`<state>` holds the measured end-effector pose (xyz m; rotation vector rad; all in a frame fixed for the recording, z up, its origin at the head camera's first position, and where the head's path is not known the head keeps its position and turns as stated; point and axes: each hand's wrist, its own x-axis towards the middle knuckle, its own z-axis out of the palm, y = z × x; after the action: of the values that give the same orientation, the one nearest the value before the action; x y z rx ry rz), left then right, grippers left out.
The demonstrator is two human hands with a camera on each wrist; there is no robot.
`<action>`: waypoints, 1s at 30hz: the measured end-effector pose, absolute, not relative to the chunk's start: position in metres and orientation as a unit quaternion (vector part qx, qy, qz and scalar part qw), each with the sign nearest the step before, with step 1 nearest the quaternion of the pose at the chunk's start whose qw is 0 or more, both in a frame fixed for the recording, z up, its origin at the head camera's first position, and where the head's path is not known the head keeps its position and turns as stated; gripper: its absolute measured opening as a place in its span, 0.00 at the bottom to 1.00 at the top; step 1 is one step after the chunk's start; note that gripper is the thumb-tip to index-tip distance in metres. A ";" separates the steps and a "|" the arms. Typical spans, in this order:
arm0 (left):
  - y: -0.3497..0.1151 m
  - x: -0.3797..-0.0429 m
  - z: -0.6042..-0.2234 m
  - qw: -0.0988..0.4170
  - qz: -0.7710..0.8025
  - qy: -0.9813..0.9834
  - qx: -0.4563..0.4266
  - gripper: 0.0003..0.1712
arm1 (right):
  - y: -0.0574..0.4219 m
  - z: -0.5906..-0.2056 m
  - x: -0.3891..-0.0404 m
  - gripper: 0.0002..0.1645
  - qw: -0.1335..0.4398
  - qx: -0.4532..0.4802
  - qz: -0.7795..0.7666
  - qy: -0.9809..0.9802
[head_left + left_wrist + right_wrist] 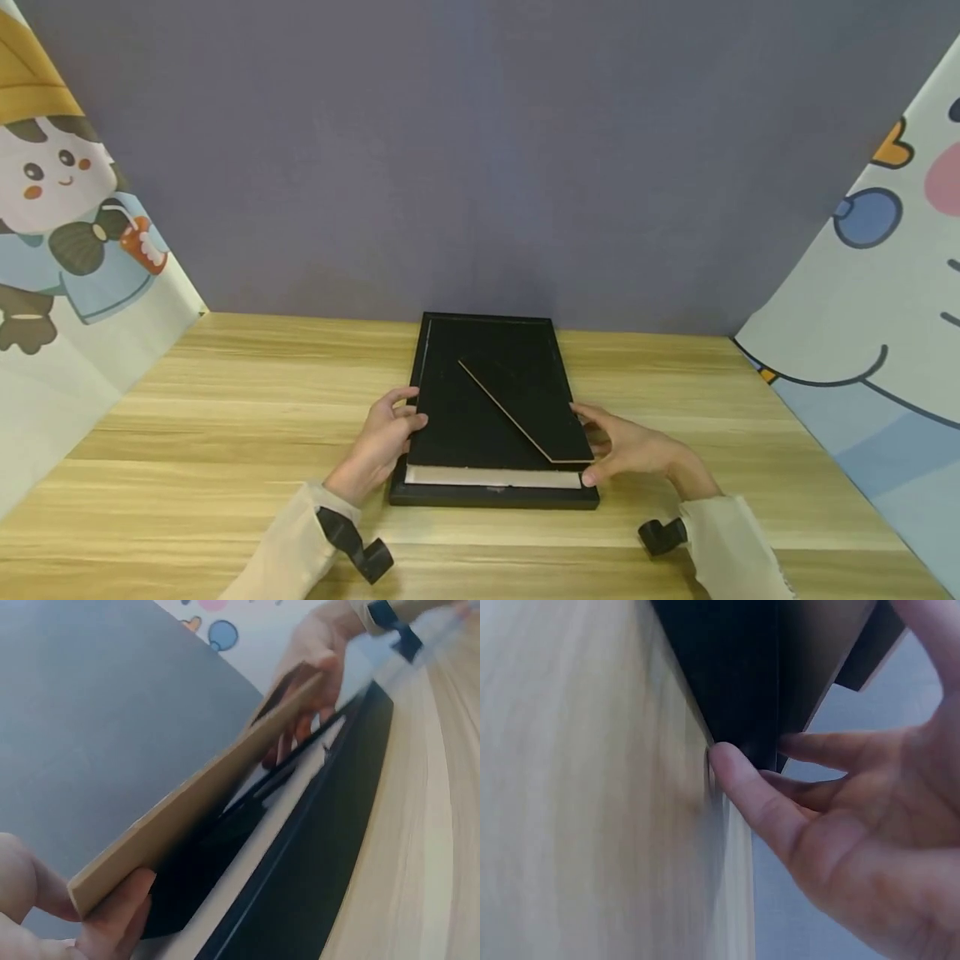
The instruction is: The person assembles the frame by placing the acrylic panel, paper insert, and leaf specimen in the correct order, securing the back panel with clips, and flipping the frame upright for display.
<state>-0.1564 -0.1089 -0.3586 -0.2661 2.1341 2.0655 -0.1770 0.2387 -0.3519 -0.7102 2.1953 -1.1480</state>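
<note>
A black picture frame (495, 497) lies back side up on the table. Its black backing board (472, 400) stands a little raised along the near edge, and a pale strip (495, 476) shows below it. Attached to the board is an angled stand flap (532, 392). At the left edge my left hand (386, 433) pinches the board; the left wrist view shows its corner (86, 896) between thumb and finger. My right hand (630, 446) holds the board's right edge, with fingers against the frame's side (735, 682) in the right wrist view. Part of its grip is hidden.
The wood-grain table (225, 450) spreads to both sides of the frame. A grey wall (480, 167) rises just behind it. Cartoon panels stand at left (82, 217) and right (862, 292). A dark camera mount (360, 550) sits at the left wrist.
</note>
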 end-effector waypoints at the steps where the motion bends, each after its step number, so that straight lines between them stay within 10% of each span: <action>1: -0.109 -0.156 -0.358 0.076 0.681 0.723 -0.085 0.30 | 0.238 -0.352 -0.177 0.68 0.275 -0.264 -0.429 0.819; 30: -0.107 -0.152 -0.347 0.030 0.459 0.888 0.031 0.32 | 0.232 -0.354 -0.174 0.69 0.200 -0.289 -0.359 0.865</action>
<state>-0.1519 -0.1068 -0.3466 0.0958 2.7368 1.4147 -0.1739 0.2319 -0.3543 -0.8074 2.4184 -1.0023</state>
